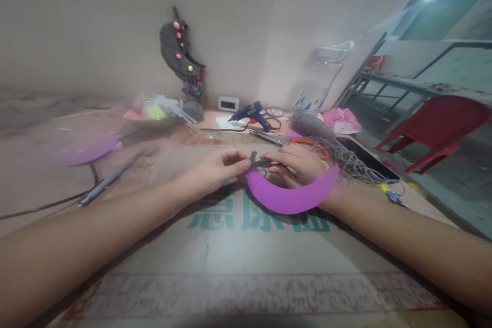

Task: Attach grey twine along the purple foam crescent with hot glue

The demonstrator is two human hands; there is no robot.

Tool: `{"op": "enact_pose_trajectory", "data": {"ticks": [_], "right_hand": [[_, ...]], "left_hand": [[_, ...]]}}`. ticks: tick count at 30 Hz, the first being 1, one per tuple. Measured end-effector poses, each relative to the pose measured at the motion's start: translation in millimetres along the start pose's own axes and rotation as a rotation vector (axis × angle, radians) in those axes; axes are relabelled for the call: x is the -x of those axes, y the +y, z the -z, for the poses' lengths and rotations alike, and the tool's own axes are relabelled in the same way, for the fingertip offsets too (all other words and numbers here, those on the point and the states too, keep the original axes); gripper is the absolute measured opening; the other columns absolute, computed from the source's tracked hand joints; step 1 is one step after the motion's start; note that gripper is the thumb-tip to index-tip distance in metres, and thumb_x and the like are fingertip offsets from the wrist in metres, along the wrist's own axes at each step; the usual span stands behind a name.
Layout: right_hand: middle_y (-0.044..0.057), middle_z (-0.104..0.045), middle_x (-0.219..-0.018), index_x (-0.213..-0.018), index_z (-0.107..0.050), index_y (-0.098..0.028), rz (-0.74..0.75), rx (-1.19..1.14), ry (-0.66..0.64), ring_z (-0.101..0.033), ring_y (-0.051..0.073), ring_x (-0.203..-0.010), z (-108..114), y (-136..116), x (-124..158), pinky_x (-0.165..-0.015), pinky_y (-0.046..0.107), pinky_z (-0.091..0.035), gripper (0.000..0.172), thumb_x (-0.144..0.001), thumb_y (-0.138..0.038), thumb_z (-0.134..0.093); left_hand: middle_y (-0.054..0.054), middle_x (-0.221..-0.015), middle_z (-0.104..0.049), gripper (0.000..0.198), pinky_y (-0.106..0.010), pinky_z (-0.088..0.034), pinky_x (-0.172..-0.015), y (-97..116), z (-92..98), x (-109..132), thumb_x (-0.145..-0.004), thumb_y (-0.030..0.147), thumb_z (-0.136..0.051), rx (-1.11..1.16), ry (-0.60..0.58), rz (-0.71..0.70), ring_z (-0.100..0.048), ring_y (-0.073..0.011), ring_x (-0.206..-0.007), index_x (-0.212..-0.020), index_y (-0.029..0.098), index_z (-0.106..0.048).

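Note:
A purple crescent cut-out, of paper or thin card, hangs just above the printed board. Its left tip is wound with grey yarn. My left hand pinches that wrapped tip between thumb and fingers. Close beside it, my right hand has its fingers closed on the grey yarn; the strand inside them is partly hidden. The crescent's free end curves up in front of my right wrist.
Behind my hands lie scissors, a blue glue gun, a small clock and a yarn skein. A water bottle stands back right. A yarn-covered crescent hangs on the wall. A pen lies left.

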State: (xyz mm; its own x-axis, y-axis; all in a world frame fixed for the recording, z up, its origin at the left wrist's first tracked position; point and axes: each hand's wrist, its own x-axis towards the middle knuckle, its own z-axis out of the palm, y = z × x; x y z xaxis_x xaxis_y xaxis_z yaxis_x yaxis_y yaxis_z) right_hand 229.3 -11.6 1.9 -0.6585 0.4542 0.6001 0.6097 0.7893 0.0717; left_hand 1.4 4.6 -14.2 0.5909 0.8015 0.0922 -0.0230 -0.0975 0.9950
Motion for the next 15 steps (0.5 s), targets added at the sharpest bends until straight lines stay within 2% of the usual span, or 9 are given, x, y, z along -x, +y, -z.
{"op": "enact_pose_trajectory", "data": {"ticks": [8, 15], "right_hand": [[0.004, -0.061, -0.066, -0.099, -0.067, -0.017, 0.002, -0.014, 0.037, -0.052, 0.014, -0.06, 0.9, -2.0, -2.4, -0.058, 0.028, -0.038, 0.036, -0.097, -0.037, -0.038], [0.006, -0.064, -0.078, -0.108, -0.064, -0.018, -0.148, -0.131, 0.035, -0.057, 0.018, -0.074, 2.3, -6.1, 2.5, -0.068, 0.031, -0.043, 0.033, -0.096, -0.037, -0.04]], "left_hand": [[0.002, -0.072, -0.057, 0.025, -0.022, -0.038, -0.061, 0.9, -0.6, -0.5, -0.082, 0.041, -0.063, -0.02, 0.006, -0.001, -0.05, -0.0097, -0.064, -0.086, 0.016, -0.062], [0.002, -0.073, -0.058, 0.025, -0.022, -0.04, -0.063, 3.8, -3.0, 0.4, -0.08, 0.04, -0.065, 0.057, -0.021, -0.007, -0.051, -0.0098, -0.066, -0.084, 0.015, -0.061]]}}
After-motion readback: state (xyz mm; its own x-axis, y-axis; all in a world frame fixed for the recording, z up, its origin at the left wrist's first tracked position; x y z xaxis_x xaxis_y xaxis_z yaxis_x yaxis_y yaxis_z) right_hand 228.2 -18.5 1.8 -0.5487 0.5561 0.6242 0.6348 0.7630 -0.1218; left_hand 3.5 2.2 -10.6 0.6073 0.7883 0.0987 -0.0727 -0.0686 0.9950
